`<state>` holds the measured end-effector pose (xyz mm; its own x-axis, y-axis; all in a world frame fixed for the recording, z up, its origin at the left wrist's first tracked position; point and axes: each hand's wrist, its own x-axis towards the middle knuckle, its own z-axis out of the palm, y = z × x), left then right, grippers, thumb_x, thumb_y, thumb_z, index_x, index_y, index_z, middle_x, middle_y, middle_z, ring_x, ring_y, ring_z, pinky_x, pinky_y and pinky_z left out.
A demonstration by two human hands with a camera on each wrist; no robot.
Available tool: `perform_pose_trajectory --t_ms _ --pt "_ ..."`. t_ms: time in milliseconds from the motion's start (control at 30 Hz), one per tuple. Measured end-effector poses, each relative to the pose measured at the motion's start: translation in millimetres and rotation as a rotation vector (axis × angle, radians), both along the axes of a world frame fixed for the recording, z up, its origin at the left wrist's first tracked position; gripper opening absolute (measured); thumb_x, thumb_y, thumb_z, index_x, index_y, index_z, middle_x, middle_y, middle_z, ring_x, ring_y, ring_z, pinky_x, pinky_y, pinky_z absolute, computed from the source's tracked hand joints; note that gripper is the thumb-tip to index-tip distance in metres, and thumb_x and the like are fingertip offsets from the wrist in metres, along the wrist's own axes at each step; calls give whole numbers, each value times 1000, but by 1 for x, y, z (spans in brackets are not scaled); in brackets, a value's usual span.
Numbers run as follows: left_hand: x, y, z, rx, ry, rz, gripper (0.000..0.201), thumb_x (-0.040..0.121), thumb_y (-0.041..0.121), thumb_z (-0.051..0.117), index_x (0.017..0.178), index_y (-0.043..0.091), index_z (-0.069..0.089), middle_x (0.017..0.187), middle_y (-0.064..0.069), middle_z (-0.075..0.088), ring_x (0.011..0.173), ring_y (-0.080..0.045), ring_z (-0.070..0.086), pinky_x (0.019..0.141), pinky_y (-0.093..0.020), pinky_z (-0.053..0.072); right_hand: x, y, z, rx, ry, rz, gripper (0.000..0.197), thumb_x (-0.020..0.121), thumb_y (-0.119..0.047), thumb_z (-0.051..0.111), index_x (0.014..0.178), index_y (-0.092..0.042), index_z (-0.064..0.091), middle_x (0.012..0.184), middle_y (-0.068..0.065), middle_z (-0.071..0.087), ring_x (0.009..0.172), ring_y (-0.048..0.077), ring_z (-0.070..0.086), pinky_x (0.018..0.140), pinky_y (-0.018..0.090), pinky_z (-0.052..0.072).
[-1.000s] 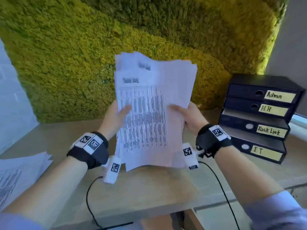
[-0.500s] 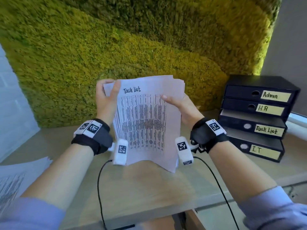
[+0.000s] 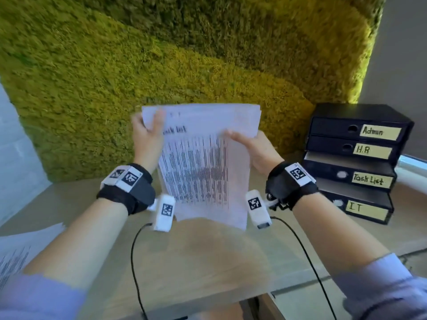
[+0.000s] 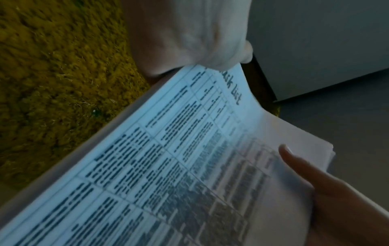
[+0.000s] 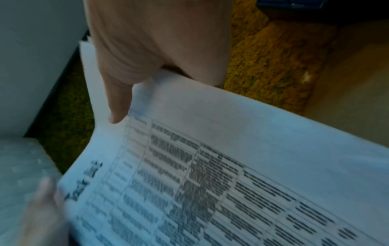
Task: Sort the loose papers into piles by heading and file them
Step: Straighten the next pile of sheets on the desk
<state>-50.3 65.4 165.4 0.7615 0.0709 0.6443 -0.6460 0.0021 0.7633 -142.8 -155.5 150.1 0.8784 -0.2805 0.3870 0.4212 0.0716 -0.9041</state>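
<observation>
I hold a stack of white papers (image 3: 203, 167) upright above the desk; its front sheet is headed "Task List" over a printed table. My left hand (image 3: 147, 132) grips the stack's top left corner, thumb on the front. My right hand (image 3: 251, 148) holds the right edge, thumb laid across the front sheet. In the left wrist view the papers (image 4: 179, 166) fill the frame, with my left hand (image 4: 189, 36) at the top and the right thumb at lower right. The right wrist view shows my right hand (image 5: 136, 58) pinching the papers (image 5: 231, 166).
A stack of black file drawers (image 3: 353, 158) stands at the right, labelled Admin, HR, Task List and IT; the Task List drawer (image 3: 346, 174) juts out slightly. More printed sheets (image 3: 18, 252) lie at the desk's left edge. A moss wall (image 3: 161, 54) rises behind the wooden desk (image 3: 208, 262).
The fanned, uneven sheets have been squared into one stack. My left hand slid from the left edge's middle up to the top left corner; the stack sits lower in view.
</observation>
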Motion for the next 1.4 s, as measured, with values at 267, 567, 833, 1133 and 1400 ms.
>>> perform_pose_trajectory --t_ms 267,567,833,1133,1400 --pt "-8 -20 31 -145 -179 1 28 88 40 59 98 16 47 76 10 48 61 5 41 58 -12 34 16 14 20 -27 -43 -170 20 81 -20 77 98 -11 72 102 11 74 97 27 71 91 49 54" --pt "15 -10 -67 224 270 -126 81 76 69 57 139 18 46 133 0 57 120 -23 56 103 -41 43 19 -9 -55 -148 304 -76 48 70 -24 83 115 -16 69 110 -6 73 107 12 65 104 38 44" --pt "-8 -20 12 -119 20 -104 39 90 48 53 111 17 43 102 5 56 87 -5 57 78 -26 47 11 -12 3 -77 49 -119 50 71 -21 84 118 -12 67 109 1 74 104 17 69 96 40 52" --pt "-34 -35 3 -197 129 -61 19 92 7 38 83 22 41 80 7 49 68 -9 46 62 -26 36 -1 10 -9 -58 29 -169 40 80 -13 78 117 -5 67 110 7 72 103 18 69 98 43 52" --pt "-19 -17 -28 -64 443 -144 20 89 4 35 95 8 55 91 -1 57 94 -22 52 74 -37 45 -4 -16 -47 -218 237 16 67 57 -35 92 115 -13 70 110 -1 74 107 16 68 105 45 46"
